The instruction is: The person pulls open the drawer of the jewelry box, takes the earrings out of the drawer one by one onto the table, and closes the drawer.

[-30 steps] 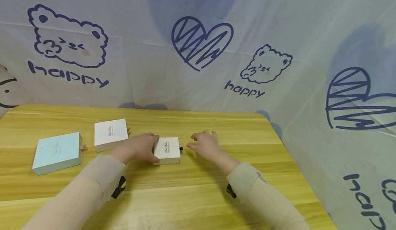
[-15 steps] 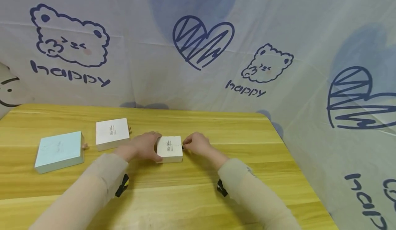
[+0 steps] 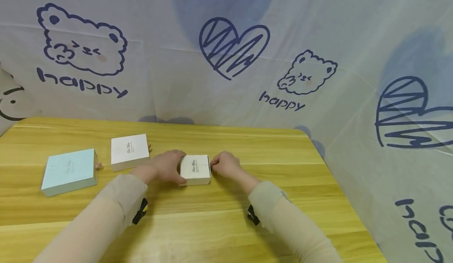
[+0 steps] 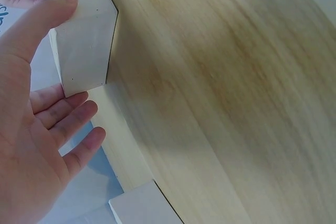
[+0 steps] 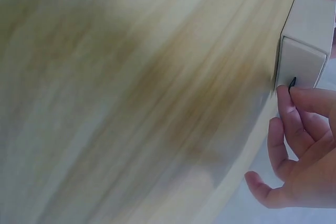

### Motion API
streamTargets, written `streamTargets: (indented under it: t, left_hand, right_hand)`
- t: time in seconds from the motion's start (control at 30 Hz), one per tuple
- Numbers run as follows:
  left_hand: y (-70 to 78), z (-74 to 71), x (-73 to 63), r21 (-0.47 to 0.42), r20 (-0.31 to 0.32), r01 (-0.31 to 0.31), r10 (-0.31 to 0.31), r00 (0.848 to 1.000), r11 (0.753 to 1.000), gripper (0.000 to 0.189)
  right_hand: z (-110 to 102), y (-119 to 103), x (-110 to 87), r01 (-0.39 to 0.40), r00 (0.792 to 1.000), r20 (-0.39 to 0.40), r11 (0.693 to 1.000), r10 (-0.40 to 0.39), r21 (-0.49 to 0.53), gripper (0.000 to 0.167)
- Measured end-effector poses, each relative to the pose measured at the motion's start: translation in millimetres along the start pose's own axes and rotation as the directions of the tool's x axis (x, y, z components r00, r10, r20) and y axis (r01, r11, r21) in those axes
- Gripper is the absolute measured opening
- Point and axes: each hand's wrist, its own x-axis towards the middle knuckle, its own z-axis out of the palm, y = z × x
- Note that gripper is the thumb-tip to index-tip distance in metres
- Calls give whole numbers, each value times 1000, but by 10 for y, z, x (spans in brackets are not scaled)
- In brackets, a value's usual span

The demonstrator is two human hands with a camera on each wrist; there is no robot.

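A small white drawer box (image 3: 195, 169) with dark print on its lid lies on the table. My left hand (image 3: 168, 167) holds its left end, the thumb on the near side and fingers on the far side. In the left wrist view the thumb presses the box (image 4: 84, 56) while the outer fingers stay loosely spread. At the other end, my right hand (image 3: 226, 165) pinches a black pull tab (image 5: 293, 82) between thumb and index finger. The tab sticks out of the drawer front (image 5: 302, 61), framed by the outer sleeve.
A larger white box (image 3: 129, 151) stands behind my left forearm, and a light blue box (image 3: 69, 171) with a pinkish tab is farther left. The wooden table (image 3: 198, 231) ends at a printed cloth (image 3: 170, 90) behind.
My right hand has moved left from beside the box and now pinches its black tab. A dark line now shows along the box's right end. The left hand keeps its hold.
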Motion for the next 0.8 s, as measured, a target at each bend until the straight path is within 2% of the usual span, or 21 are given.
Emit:
streamTargets:
  t: [0.8]
  left_hand:
    - [-10,-16,16,33,14,1,-2,1000,999,85]
  right_hand:
    - [-92,101,-67,-22,1000,-24,998,21,-56,15]
